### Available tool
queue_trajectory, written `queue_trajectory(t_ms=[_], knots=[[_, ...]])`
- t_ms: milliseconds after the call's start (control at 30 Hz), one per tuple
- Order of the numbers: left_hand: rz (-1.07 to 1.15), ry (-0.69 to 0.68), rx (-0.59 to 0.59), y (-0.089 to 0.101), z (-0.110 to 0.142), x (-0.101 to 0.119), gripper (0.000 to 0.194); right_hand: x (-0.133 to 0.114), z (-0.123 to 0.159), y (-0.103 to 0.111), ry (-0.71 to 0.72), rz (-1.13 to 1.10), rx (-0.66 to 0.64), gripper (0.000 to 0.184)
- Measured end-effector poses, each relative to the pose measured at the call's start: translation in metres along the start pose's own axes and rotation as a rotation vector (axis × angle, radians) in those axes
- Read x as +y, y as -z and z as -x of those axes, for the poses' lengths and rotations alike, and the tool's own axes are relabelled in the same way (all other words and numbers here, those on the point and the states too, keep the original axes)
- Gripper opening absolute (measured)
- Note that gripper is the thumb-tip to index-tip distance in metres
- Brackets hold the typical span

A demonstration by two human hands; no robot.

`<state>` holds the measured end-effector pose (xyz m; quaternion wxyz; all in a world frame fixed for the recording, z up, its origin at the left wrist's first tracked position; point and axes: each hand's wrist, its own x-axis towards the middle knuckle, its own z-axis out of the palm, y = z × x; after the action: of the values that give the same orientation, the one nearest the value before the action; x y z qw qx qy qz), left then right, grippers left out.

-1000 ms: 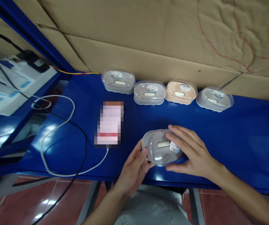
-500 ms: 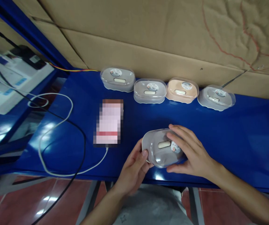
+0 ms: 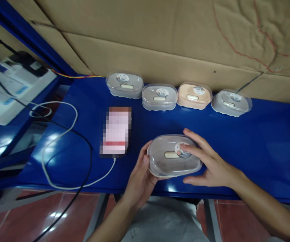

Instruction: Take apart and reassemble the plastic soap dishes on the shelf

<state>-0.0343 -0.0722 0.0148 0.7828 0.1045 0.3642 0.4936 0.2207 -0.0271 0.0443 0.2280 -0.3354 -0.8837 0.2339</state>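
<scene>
I see grey oval plastic box with clear lid [image 3: 171, 165] between hands, long axis running from left hand [image 3: 140, 178] to right hand [image 3: 213, 168]. Left nearer, gripping box end; right spread open, finger over round white label [image 3: 186, 155], contact unclear.

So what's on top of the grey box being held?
On top of the held grey box you can see a round sticker, with a pale oblong piece showing beside it. The right hand covers part of the sticker, so that bit is hidden.
</scene>
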Motion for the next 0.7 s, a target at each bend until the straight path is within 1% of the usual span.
queue_trajectory(t_ms=[100,200,367,433,533,633,700], knots=[[-0.019,-0.032,0.007,-0.003,0.0,0.002,0.059,0.001,0.001,-0.002,-0.022,-0.007,-0.001,0.089],[-0.021,-0.022,-0.026,-0.005,0.0,0.004,0.059,0.002,0.0,-0.002,-0.005,0.012,0.011,0.082],[-0.093,-0.025,-0.068,-0.003,0.002,0.008,0.064,0.005,0.0,-0.002,0.014,0.022,0.022,0.084],[-0.168,-0.066,-0.053,-0.001,0.002,0.009,0.069,0.007,0.0,-0.002,0.018,0.036,0.02,0.082],[-0.311,-0.183,-0.02,0.002,0.002,0.01,0.075,0.013,0.0,0.0,0.008,0.078,0.03,0.08],[-0.527,-0.303,-0.012,0.009,0.005,0.013,0.063,0.02,0.002,0.013,-0.015,0.147,0.082,0.079],[-0.725,-0.365,-0.033,0.017,0.008,0.016,0.053,0.026,0.01,0.031,-0.051,0.223,0.134,0.079]])
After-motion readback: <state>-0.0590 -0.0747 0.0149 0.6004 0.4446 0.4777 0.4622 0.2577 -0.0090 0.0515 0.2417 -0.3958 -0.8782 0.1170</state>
